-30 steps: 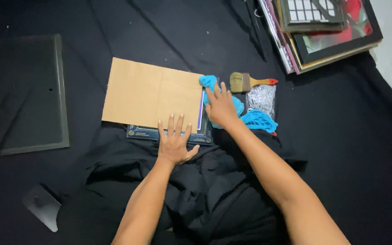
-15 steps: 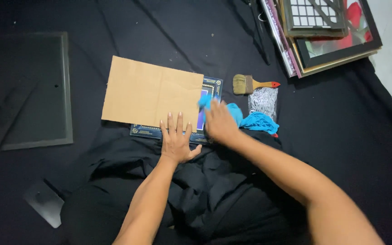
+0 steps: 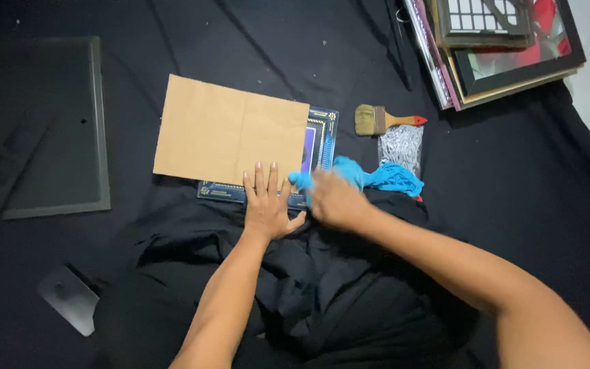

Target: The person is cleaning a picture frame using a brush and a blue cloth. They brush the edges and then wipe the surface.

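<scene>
A person kneels over a black cloth [image 3: 500, 205] spread across the work surface, both bare hands low at the centre of the view. The left hand [image 3: 265, 205] lies flat, fingers spread and pointing to twelve o'clock, palm pressing the lower edge of a dark blue ornamented picture frame [image 3: 322, 140]. A sheet of brown cardboard [image 3: 230, 130] covers most of that frame, leaving only its right side and bottom strip showing; the fingertips touch the cardboard's lower edge. The right hand [image 3: 332, 201], blurred, sits at three o'clock from the left hand, just beside it, fingers curled over a bright blue cloth [image 3: 384, 176] at the frame's lower right corner; how tightly it grips cannot be told. At one o'clock from the hands lies a paintbrush [image 3: 385, 119] with an orange-red handle, and just below it a small clear bag of silvery pieces [image 3: 401, 145]. A stack of framed pictures [image 3: 507, 48] fills the two o'clock corner. A dark glass-fronted frame [image 3: 35, 130] rests at nine o'clock, and a grey scraper-like piece [image 3: 69, 297] at eight o'clock.
</scene>
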